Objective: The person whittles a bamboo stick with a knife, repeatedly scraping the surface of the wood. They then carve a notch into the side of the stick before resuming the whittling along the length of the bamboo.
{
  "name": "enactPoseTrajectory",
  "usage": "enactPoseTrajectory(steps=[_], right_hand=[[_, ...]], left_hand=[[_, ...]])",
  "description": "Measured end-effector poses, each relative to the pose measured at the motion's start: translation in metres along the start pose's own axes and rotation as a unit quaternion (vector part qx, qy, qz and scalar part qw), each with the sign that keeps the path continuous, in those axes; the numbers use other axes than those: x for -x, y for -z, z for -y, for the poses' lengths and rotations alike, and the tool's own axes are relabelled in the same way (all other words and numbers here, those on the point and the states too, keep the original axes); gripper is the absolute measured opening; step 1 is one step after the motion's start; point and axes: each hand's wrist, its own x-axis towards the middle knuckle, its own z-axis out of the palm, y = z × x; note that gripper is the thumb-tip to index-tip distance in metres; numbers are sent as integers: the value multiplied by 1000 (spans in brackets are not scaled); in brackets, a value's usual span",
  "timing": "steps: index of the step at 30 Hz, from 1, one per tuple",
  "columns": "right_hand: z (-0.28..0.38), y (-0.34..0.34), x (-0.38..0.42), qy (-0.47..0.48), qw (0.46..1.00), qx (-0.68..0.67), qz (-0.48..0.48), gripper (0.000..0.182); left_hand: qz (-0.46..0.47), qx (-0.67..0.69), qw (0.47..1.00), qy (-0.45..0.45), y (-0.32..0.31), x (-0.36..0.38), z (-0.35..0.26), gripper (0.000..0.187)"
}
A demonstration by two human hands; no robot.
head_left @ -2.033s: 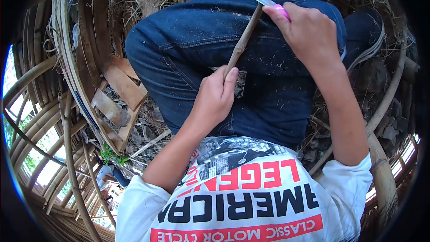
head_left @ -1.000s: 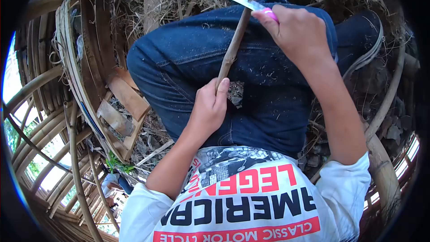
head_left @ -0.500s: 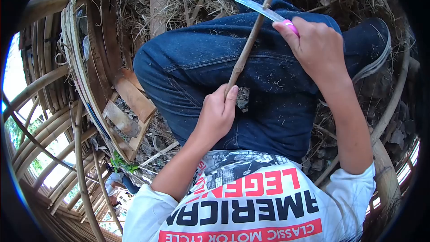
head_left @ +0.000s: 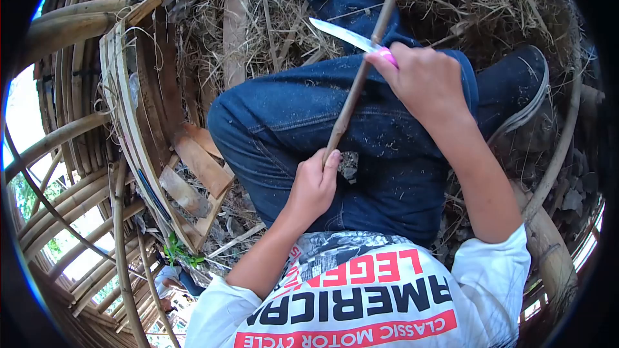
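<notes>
A long thin wooden stick point(head_left: 361, 80) runs slantwise from my lap up past the top edge of the view. Its lower end is wrapped by my left hand point(head_left: 314, 183), thumb lying along the wood, above my lap. My right hand point(head_left: 422, 80) is closed round the pink handle of a knife point(head_left: 342, 33). The blade points to the upper left and crosses the stick, with the handle end right beside the wood. Beneath both hands is my bent leg in dark jeans point(head_left: 290, 100), sprinkled with small shavings.
Dry straw and fibres point(head_left: 503, 0) cover the ground ahead. To the left lean split bamboo strips point(head_left: 119, 109) and flat wood pieces point(head_left: 203, 161), with a bamboo pole frame point(head_left: 64, 135) beyond. Another person point(head_left: 171, 277) is partly visible at lower left. A thick pole point(head_left: 545, 238) lies at right.
My right hand with the knife has moved left and down along the stick, closer to my left hand. My left hand keeps its grip. The whole view has shifted slightly.
</notes>
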Motion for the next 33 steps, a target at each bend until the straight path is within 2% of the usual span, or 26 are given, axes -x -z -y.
enactPoseTrajectory(steps=[6, 8, 13, 15, 17, 19, 23, 25, 27, 29, 33], right_hand=[[-7, 4, 2, 7, 1000, -1, 10, 48], [-5, -1, 1, -1, 1000, -3, 9, 48], [-17, 8, 14, -14, 999, 6, 39, 50], [-13, 3, 5, -13, 999, 8, 34, 49], [-9, -5, -7, 2, 1000, 7, -1, 48], [-9, -1, -3, 0, 1000, -5, -1, 48], [-22, 8, 8, -17, 999, 6, 51, 50], [-15, 4, -3, -5, 1000, 19, 14, 50], [-14, -3, -10, 3, 1000, -7, 6, 50], [-14, 9, -3, -9, 999, 16, 41, 50], [-27, 10, 10, -6, 999, 28, 37, 50]], left_hand=[[7, -23, 999, -21, -3, 2, 4, 33], [12, 23, 1000, 14, -1, -1, 6, 38], [6, -9, 1000, -3, -2, -1, 4, 35], [13, -16, 1000, -17, -3, -1, 3, 36], [13, 8, 1000, 21, -2, -3, 2, 35], [10, 17, 1000, 8, -2, -3, 4, 35], [8, -18, 1000, -10, -5, 1, 2, 40], [13, 1, 1000, 22, -3, -2, 2, 36], [3, 10, 1000, -3, -6, -2, 4, 36], [2, 2, 1000, 5, -5, -1, 4, 35], [17, -6, 1000, 11, -6, -1, -1, 39]])
